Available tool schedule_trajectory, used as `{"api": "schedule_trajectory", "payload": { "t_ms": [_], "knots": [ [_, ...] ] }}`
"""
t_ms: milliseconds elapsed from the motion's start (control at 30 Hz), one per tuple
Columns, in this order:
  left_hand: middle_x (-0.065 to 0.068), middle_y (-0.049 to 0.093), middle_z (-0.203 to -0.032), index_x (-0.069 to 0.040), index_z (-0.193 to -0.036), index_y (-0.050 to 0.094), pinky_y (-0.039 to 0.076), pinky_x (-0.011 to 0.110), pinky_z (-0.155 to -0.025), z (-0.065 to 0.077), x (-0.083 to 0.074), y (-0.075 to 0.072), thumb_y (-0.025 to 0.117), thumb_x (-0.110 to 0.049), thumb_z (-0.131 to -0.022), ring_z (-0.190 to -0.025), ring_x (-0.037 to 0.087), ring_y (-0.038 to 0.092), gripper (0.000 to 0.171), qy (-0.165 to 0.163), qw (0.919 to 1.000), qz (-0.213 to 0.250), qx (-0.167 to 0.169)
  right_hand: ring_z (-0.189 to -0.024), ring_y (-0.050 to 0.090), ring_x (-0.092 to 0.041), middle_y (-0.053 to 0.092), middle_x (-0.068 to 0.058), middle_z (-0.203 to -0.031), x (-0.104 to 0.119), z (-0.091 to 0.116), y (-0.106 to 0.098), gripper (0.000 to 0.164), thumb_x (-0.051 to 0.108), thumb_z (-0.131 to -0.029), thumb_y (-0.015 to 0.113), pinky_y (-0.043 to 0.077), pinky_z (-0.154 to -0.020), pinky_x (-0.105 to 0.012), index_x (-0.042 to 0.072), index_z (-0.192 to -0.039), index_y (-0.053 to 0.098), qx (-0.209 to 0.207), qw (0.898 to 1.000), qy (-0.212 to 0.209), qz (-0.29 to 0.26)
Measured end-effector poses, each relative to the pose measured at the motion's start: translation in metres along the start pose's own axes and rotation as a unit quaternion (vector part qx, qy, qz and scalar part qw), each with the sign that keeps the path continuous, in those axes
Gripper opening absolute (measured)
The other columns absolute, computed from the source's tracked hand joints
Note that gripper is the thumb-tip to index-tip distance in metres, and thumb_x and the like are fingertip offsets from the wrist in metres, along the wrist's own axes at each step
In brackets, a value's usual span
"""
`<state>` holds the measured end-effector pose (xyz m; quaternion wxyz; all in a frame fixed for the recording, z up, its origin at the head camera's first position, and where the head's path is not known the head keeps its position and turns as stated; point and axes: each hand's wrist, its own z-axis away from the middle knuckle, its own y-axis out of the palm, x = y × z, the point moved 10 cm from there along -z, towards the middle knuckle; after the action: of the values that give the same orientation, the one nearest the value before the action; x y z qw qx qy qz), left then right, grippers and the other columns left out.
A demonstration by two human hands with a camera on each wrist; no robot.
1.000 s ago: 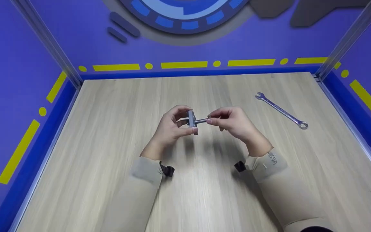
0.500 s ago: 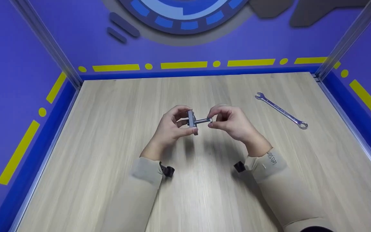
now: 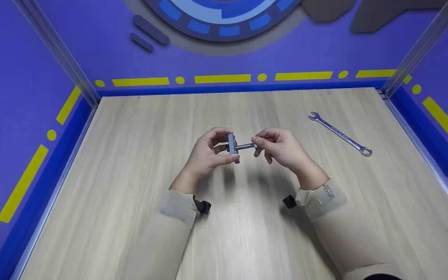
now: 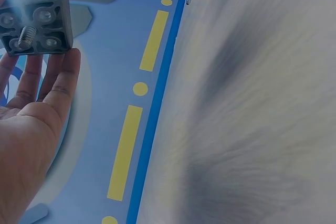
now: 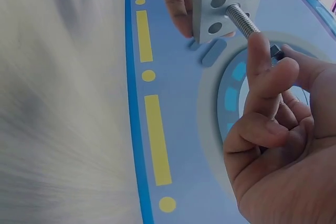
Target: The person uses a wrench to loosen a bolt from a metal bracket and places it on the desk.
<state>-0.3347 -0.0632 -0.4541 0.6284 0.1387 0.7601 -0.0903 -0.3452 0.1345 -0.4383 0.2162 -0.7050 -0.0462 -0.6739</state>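
My left hand grips a square grey metal plate by its edges, above the table. The plate has a round hole near each corner, and its other face looks recessed in the left wrist view. A threaded bolt passes through its middle, with the tip sticking out on the recessed side. At the bolt's other end, my right hand pinches the dark hex head between thumb and index finger. The remaining right fingers are loosely curled below.
A combination wrench lies slantwise on the wooden table, to the right of my hands. Blue panels with yellow marks rise behind and at both sides, joined by metal corner posts.
My right thumb and index finger have moved around the bolt's head: they spread apart half a second ago, then changed position on it. The left hand, plate and wrench have stayed put.
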Motion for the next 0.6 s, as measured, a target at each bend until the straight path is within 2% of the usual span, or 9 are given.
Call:
{"api": "schedule_trajectory", "payload": {
  "t_ms": [267, 433, 600],
  "knots": [
    [0.008, 0.068, -0.131, 0.003, -0.143, 0.063, 0.063, 0.037, -0.118, -0.001, -0.001, 0.0, 0.095, 0.008, -0.081, -0.126, 0.022, 0.068, 0.07, -0.001, 1.0, -0.004, -0.002, -0.068, 0.059, -0.008, 0.078, 0.003, -0.092, 0.01, 0.003, -0.003, 0.019, 0.012, -0.105, 0.081, 0.053, -0.059, -0.019, -0.003, -0.117, 0.081, 0.004, 0.999, -0.036, 0.028],
    [0.007, 0.069, -0.13, 0.003, -0.143, 0.063, 0.063, 0.037, -0.118, -0.001, -0.001, -0.001, 0.095, 0.008, -0.082, -0.126, 0.022, 0.068, 0.069, 0.001, 1.0, -0.004, -0.004, -0.069, 0.057, -0.007, 0.077, 0.005, -0.098, 0.016, 0.005, -0.005, 0.015, 0.005, -0.099, 0.086, 0.046, -0.058, -0.018, 0.002, -0.113, 0.085, -0.003, 0.996, -0.069, 0.056],
    [0.007, 0.069, -0.13, 0.004, -0.143, 0.062, 0.063, 0.036, -0.117, -0.001, -0.002, -0.001, 0.094, 0.009, -0.082, -0.126, 0.022, 0.068, 0.069, 0.004, 1.0, -0.002, -0.002, -0.075, 0.06, -0.008, 0.08, -0.011, -0.117, 0.023, 0.007, -0.003, 0.015, -0.008, -0.093, 0.084, 0.048, -0.062, -0.016, 0.0, -0.105, 0.086, -0.006, 0.992, -0.11, 0.06]
  ]
}}
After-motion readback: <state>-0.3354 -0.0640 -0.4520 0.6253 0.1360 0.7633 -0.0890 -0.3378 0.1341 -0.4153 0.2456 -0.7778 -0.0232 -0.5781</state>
